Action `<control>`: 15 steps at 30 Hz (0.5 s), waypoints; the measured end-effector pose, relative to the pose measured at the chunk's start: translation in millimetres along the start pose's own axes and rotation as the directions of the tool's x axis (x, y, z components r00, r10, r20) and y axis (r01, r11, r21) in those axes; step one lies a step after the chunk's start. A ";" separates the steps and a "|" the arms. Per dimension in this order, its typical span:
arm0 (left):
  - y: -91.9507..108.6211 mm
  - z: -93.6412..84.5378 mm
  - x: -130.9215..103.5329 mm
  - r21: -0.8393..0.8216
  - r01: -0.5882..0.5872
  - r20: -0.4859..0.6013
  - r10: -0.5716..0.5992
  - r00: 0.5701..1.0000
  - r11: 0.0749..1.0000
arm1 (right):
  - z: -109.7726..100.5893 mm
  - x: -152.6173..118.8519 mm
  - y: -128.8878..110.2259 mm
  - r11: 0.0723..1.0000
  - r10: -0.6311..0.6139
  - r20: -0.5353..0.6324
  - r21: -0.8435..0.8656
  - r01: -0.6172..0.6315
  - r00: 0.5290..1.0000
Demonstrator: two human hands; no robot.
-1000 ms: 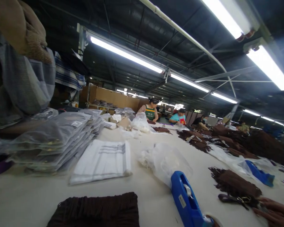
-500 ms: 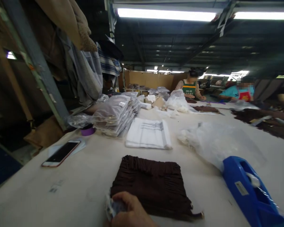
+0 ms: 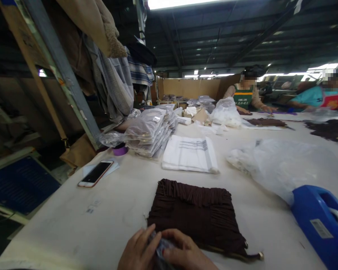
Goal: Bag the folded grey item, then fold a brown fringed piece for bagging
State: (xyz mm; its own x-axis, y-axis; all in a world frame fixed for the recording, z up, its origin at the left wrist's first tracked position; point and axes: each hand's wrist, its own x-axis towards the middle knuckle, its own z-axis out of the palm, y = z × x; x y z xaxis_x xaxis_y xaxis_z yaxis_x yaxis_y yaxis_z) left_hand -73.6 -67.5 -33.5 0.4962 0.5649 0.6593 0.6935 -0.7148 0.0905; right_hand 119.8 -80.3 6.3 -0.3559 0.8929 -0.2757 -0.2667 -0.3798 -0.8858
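A dark brown fringed fabric piece point(image 3: 195, 215) lies flat on the white table point(image 3: 107, 210) right in front of me. At its near edge my left hand point(image 3: 136, 251) and my right hand point(image 3: 186, 253) meet, both pinching a small crinkled clear plastic item point(image 3: 162, 247) between the fingers. The item is mostly hidden by my fingers. A blue tape dispenser point(image 3: 321, 225) sits at the right, apart from my hands.
A phone point(image 3: 95, 173) lies at the left edge. Behind it are a purple tape roll point(image 3: 119, 150), a stack of bagged garments point(image 3: 150, 131), folded white cloth point(image 3: 190, 159) and loose plastic bags point(image 3: 281, 165). Two people point(image 3: 249, 95) work at the far end. Clothes hang at upper left.
The view has swung down and left, from the ceiling lights to the table. Both of my hands have come into view at the near edge of the brown fabric, holding the small plastic item.
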 end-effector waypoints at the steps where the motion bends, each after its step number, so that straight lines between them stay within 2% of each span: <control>1: -3.6 0.7 5.8 0.024 -0.096 0.010 0.096 0.995 0.995 | -3.8 1.5 5.3 0.999 -0.028 -0.021 0.027 0.028 0.999; 3: -8.7 0.2 15.7 -0.026 -0.171 0.004 0.171 0.985 0.985 | -10.2 3.6 14.4 0.998 -0.037 -0.075 0.056 0.041 0.997; 5: -12.2 -3.6 22.5 -0.170 -0.137 0.020 0.142 0.990 0.976 | -13.8 4.1 20.5 0.998 -0.029 -0.115 0.049 0.035 0.993; 7: -14.6 -9.9 28.0 -0.330 -0.026 0.079 0.054 0.995 0.944 | -14.7 3.2 24.6 0.999 -0.045 -0.164 -0.009 0.044 0.985; 9: -15.4 -16.2 35.1 -0.405 0.139 0.143 -0.087 0.986 0.904 | -13.8 1.4 28.5 0.990 -0.081 -0.209 -0.130 0.055 0.975; 11: -14.1 -18.6 44.8 -0.367 0.284 0.163 -0.240 0.957 0.886 | -12.6 -0.6 33.2 0.951 -0.136 -0.228 -0.304 0.063 0.964; 12: -12.9 -17.5 50.3 -0.321 0.319 0.142 -0.288 0.947 0.892 | -12.0 -1.5 35.7 0.917 -0.161 -0.225 -0.393 0.061 0.961; 13: -11.6 -14.5 55.6 -0.267 0.312 0.106 -0.294 0.950 0.912 | -11.6 -2.5 38.1 0.879 -0.180 -0.226 -0.474 0.053 0.957; 15: -9.7 -3.6 63.9 -0.130 0.183 0.027 -0.181 0.983 0.974 | -11.3 -5.3 40.8 0.822 -0.189 -0.248 -0.570 0.015 0.950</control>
State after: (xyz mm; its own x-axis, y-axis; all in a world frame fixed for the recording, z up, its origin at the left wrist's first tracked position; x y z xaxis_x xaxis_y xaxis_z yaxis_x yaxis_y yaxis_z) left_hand -50.5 -26.0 10.4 0.3765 0.6963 0.6111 0.6985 -0.6466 0.3064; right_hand 120.9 -97.8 -32.6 -0.0656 0.9801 -0.1872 0.2860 -0.1613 -0.9446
